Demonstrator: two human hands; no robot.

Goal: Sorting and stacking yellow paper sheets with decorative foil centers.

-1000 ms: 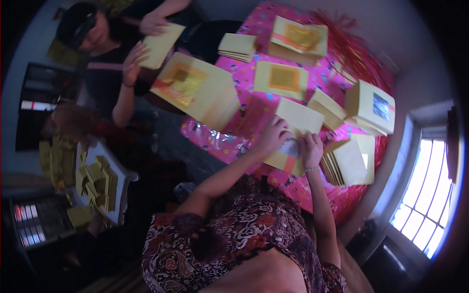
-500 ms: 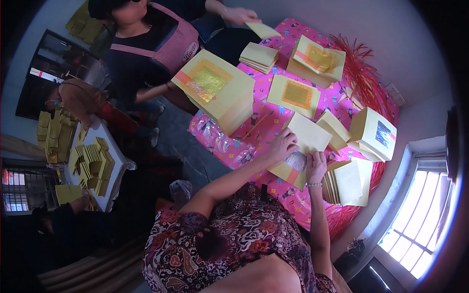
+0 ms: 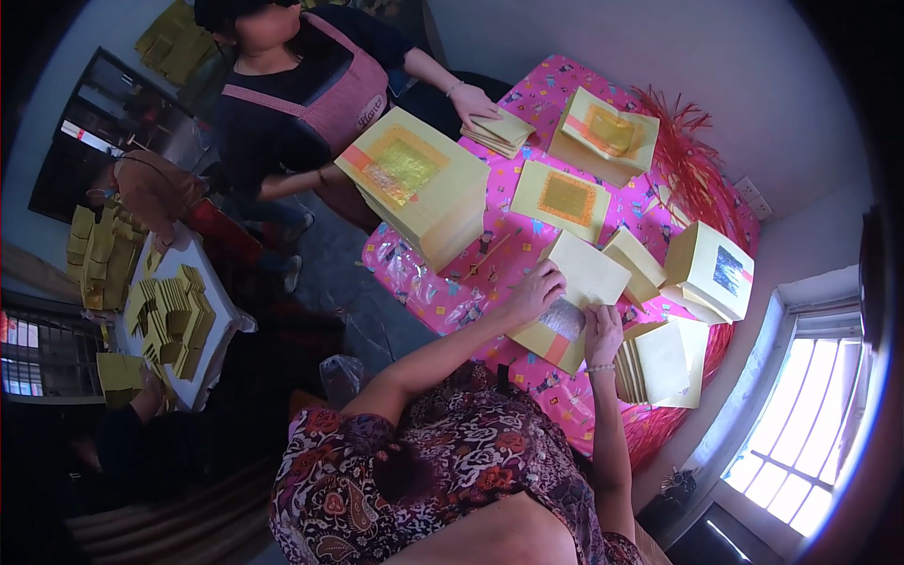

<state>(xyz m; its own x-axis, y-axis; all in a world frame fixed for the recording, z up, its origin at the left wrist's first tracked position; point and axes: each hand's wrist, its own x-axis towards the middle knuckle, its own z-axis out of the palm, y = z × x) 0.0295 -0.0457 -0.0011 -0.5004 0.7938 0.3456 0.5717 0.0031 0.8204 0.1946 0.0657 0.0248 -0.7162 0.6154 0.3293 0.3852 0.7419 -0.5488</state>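
In front of me on the pink patterned tablecloth lies a pale yellow paper sheet (image 3: 586, 266) with a silver foil square and a red stripe, its far part bent up and over toward me. My left hand (image 3: 539, 291) has its fingers curled on the left edge of the fold. My right hand (image 3: 603, 334), with a beaded bracelet at the wrist, pinches the right edge. The silver foil (image 3: 561, 316) shows between my hands, partly covered. Close to my right hand stands a bundle of folded yellow papers (image 3: 652, 363).
A silver-foil paper stack (image 3: 714, 270) is at the right, with a folded sheet (image 3: 633, 267) beside it. Gold-foil papers (image 3: 562, 201) and a tall gold-foil stack (image 3: 414, 184) lie farther off. A co-worker's hand (image 3: 474, 104) rests on folded papers (image 3: 499, 132). Red strips (image 3: 695, 141) edge the table.
The co-worker's hand has come down with its sheet onto the small folded pile. My hands stay on the bent sheet with little visible change. The whole view has shifted slightly.
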